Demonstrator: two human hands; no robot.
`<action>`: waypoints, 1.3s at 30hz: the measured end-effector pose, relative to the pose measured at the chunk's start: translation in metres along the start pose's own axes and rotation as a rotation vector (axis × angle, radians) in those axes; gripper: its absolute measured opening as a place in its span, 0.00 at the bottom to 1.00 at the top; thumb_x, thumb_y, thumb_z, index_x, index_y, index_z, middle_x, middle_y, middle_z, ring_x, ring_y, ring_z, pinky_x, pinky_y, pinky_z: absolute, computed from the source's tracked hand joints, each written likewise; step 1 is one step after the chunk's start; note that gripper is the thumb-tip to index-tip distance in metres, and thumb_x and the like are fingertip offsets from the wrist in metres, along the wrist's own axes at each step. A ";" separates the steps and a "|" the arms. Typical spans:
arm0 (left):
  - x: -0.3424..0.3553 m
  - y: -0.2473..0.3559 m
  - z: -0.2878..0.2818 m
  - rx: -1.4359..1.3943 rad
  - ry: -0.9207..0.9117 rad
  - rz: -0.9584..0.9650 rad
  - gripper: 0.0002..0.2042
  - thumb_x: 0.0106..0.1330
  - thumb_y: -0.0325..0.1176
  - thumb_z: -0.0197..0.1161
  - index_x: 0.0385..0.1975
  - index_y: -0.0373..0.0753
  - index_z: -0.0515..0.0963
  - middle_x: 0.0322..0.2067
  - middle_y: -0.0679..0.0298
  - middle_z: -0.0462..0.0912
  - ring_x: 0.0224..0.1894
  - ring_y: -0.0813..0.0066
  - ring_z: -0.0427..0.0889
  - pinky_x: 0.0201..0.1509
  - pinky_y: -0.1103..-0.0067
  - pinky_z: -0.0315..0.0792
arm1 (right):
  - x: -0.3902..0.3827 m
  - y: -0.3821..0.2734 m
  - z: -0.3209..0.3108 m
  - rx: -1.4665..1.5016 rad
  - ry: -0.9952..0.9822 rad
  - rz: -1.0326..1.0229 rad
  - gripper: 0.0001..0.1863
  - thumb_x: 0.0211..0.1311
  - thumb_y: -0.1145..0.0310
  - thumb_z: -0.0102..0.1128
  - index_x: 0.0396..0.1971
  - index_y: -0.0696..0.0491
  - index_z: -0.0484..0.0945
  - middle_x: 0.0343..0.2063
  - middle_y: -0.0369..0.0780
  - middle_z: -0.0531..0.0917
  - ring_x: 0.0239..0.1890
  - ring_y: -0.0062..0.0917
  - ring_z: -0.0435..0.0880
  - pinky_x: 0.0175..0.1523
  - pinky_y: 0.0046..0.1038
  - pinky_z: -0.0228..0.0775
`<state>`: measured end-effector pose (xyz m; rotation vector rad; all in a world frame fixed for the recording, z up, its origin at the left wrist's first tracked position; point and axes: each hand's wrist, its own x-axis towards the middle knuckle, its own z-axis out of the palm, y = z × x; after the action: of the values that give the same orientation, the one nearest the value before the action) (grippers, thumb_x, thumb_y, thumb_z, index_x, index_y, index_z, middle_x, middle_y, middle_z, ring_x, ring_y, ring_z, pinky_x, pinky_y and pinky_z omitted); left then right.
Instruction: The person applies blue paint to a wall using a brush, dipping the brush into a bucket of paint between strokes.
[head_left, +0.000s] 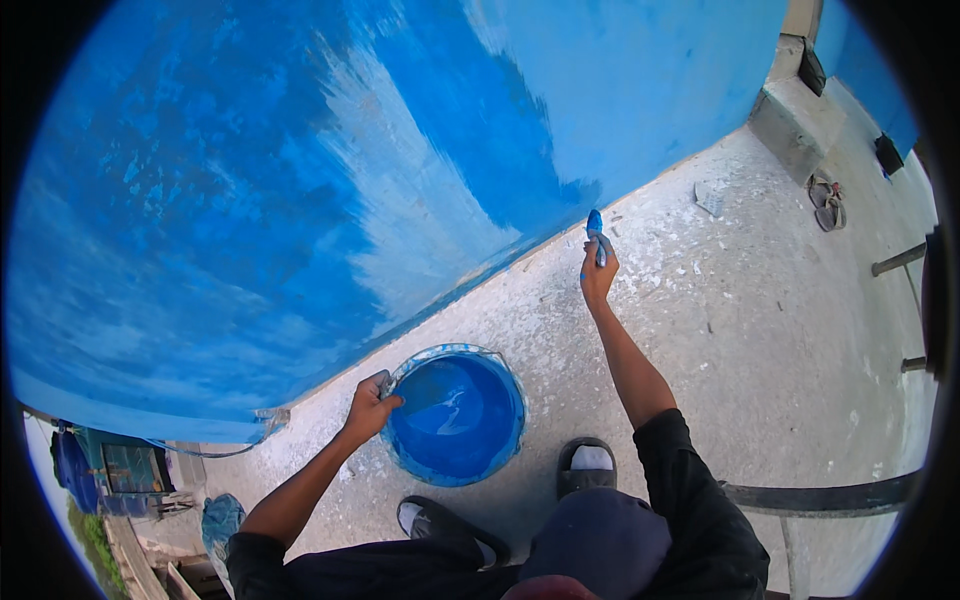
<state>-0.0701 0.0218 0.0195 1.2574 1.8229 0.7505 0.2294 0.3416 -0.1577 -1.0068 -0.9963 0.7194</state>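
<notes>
Looks like we're painting the wall [430, 130] low down beyond the bucket [508, 405], left hand [370, 408] pinching its left rim, right hand [600, 272] past its right side gripping the brush [594, 223], so next we'd need a steady stroke along the wall's base.

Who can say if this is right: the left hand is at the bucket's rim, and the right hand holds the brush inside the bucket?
Not inside the bucket: the head view shows the right hand holding the brush near the foot of the wall. The left hand is at the bucket's rim.
</notes>
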 end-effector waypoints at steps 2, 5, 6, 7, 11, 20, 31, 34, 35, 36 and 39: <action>0.001 -0.017 -0.001 -0.022 0.017 -0.031 0.07 0.51 0.19 0.60 0.24 0.37 0.70 0.21 0.72 0.68 0.25 0.85 0.66 0.28 0.82 0.61 | 0.003 0.000 -0.001 -0.010 -0.103 0.057 0.13 0.67 0.71 0.51 0.43 0.62 0.79 0.29 0.44 0.83 0.32 0.22 0.81 0.37 0.25 0.72; 0.002 -0.034 0.002 -0.071 0.064 -0.012 0.06 0.52 0.19 0.58 0.28 0.36 0.72 0.24 0.70 0.73 0.27 0.84 0.70 0.30 0.82 0.65 | -0.021 -0.014 0.015 -0.068 -0.314 0.005 0.13 0.66 0.71 0.51 0.43 0.62 0.79 0.28 0.45 0.83 0.31 0.23 0.81 0.38 0.26 0.72; 0.002 -0.036 0.003 -0.086 0.078 0.008 0.06 0.52 0.19 0.57 0.29 0.35 0.73 0.25 0.69 0.75 0.28 0.84 0.71 0.31 0.82 0.66 | -0.033 -0.014 0.021 -0.079 -0.371 -0.042 0.14 0.69 0.68 0.50 0.44 0.61 0.79 0.28 0.43 0.83 0.32 0.22 0.80 0.38 0.26 0.72; 0.002 -0.034 0.003 -0.082 0.092 0.002 0.05 0.53 0.20 0.57 0.29 0.36 0.72 0.23 0.70 0.73 0.26 0.84 0.70 0.29 0.82 0.65 | -0.046 -0.020 0.026 -0.092 -0.428 -0.001 0.13 0.68 0.69 0.51 0.44 0.61 0.79 0.28 0.43 0.83 0.31 0.21 0.80 0.37 0.25 0.72; -0.001 -0.026 0.003 -0.097 0.130 -0.027 0.03 0.55 0.20 0.56 0.27 0.36 0.72 0.20 0.71 0.71 0.23 0.85 0.67 0.26 0.81 0.63 | -0.099 -0.040 0.047 0.033 -0.639 0.071 0.11 0.66 0.70 0.53 0.43 0.59 0.80 0.30 0.44 0.84 0.31 0.24 0.82 0.38 0.27 0.73; -0.005 -0.032 -0.001 -0.050 0.126 0.005 0.03 0.56 0.21 0.56 0.28 0.35 0.72 0.20 0.70 0.70 0.24 0.85 0.67 0.27 0.80 0.64 | -0.083 -0.042 0.033 -0.024 -0.790 0.054 0.11 0.63 0.73 0.55 0.42 0.60 0.80 0.32 0.46 0.84 0.31 0.28 0.83 0.38 0.28 0.74; -0.006 -0.030 0.002 -0.033 0.159 0.011 0.02 0.56 0.22 0.56 0.27 0.35 0.71 0.19 0.70 0.69 0.23 0.83 0.67 0.27 0.79 0.63 | -0.011 -0.006 0.018 0.004 -0.120 0.105 0.14 0.68 0.69 0.50 0.44 0.63 0.79 0.30 0.45 0.83 0.32 0.24 0.82 0.39 0.27 0.74; -0.003 -0.038 0.000 -0.005 0.147 0.011 0.02 0.56 0.22 0.55 0.28 0.35 0.71 0.19 0.70 0.69 0.23 0.83 0.67 0.27 0.79 0.63 | -0.040 -0.016 0.030 -0.068 -0.346 0.041 0.13 0.65 0.70 0.51 0.43 0.61 0.79 0.27 0.46 0.84 0.28 0.23 0.80 0.34 0.27 0.71; -0.002 -0.041 -0.002 0.003 0.144 0.015 0.02 0.56 0.22 0.55 0.28 0.35 0.72 0.19 0.70 0.69 0.23 0.83 0.67 0.27 0.79 0.63 | -0.052 -0.020 0.035 -0.043 -0.397 0.025 0.13 0.65 0.70 0.52 0.43 0.60 0.80 0.27 0.46 0.83 0.28 0.23 0.81 0.34 0.26 0.72; -0.001 -0.042 -0.001 0.009 0.140 0.017 0.02 0.56 0.22 0.55 0.28 0.34 0.72 0.20 0.70 0.70 0.23 0.83 0.67 0.27 0.79 0.63 | -0.064 -0.022 0.040 -0.004 -0.432 0.041 0.13 0.65 0.70 0.52 0.43 0.60 0.79 0.27 0.45 0.83 0.29 0.24 0.83 0.35 0.26 0.73; -0.001 -0.029 0.001 -0.023 0.148 0.019 0.02 0.55 0.22 0.55 0.27 0.34 0.71 0.19 0.70 0.69 0.23 0.84 0.66 0.26 0.79 0.62 | -0.087 -0.037 0.040 0.098 -0.695 0.198 0.13 0.67 0.69 0.51 0.44 0.60 0.79 0.29 0.43 0.84 0.33 0.22 0.83 0.39 0.25 0.75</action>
<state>-0.0825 0.0111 -0.0044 1.2336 1.9166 0.8928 0.1606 0.2664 -0.1447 -0.7821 -1.4484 1.3210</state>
